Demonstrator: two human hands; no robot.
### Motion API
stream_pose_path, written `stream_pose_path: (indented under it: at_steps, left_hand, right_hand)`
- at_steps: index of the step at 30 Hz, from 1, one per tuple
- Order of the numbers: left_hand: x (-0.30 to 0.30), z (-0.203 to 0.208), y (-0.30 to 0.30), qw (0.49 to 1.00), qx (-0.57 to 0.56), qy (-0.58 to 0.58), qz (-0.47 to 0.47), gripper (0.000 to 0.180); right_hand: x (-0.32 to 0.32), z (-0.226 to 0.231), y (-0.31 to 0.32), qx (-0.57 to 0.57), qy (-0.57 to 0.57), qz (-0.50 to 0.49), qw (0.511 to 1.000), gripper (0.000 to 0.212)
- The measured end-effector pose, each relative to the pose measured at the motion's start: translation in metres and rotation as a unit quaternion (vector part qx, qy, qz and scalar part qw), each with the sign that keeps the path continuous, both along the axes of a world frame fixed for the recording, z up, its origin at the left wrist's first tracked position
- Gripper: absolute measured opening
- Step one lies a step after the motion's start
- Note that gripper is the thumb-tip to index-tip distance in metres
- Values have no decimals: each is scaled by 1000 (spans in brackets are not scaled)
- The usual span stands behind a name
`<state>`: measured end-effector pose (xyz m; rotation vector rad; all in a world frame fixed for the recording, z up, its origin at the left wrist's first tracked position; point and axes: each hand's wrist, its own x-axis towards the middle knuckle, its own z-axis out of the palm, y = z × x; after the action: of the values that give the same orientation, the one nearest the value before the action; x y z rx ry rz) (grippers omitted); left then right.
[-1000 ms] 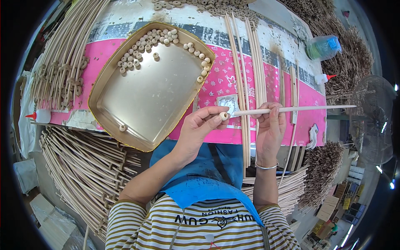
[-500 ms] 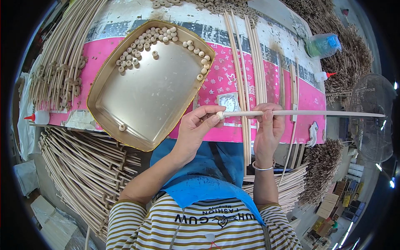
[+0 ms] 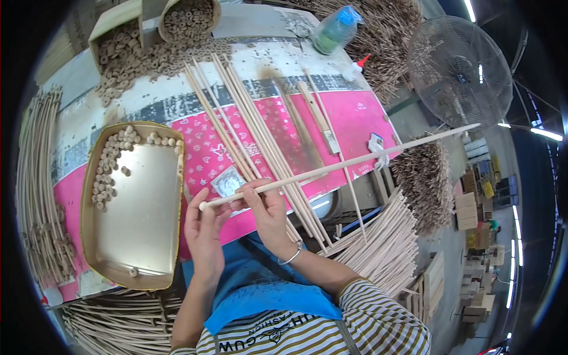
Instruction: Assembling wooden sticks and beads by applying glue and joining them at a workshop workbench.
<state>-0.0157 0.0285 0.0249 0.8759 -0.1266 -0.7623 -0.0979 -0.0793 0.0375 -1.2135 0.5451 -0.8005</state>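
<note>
A long, pale wooden rod slants across in front of me, its far end rising to the right. At its near left end sits a small round wooden bead. My right hand, with a bangle at the wrist, is closed round the rod a short way from that end. My left hand has its fingers around the beaded end, touching it; its fingertips are partly hidden behind the rod. Left of my hands, a gold-rimmed tray holds many loose round beads along its far and left sides, plus one bead near its front edge.
Several bare rods lie on the pink-and-white table. Wooden rings spill from two containers at the back. A green bottle, a red-tipped glue bottle and a fan stand right. Rod bundles lie below the table.
The view has swung to the right. The rod now slants upward to the right instead of lying level. My left hand has turned more upright and its pinch on the bead has loosened.
</note>
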Motion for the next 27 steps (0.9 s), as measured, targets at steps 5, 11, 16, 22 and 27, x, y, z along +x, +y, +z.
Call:
stream_pose_path:
  at_steps: [5,11,16,22,27]
  left_hand:
    - [2,12,-23,999,9,-23,36,34]
    - [35,37,22,984,81,-130,91,36]
    - [78,46,27,971,121,-163,129,29]
    - [114,45,7,964,60,-235,112,24]
    - [83,72,-54,947,55,-313,-42,68]
  right_hand:
    - [-49,43,-31,-115,252,146,950,20]
    - [-120,108,-97,-639,321,-69,695,42]
    - [-200,46,-118,-586,333,11,739,24]
    - [-207,23,-89,-396,335,88,850,20]
    - [-225,9,-123,-259,314,-87,909,17]
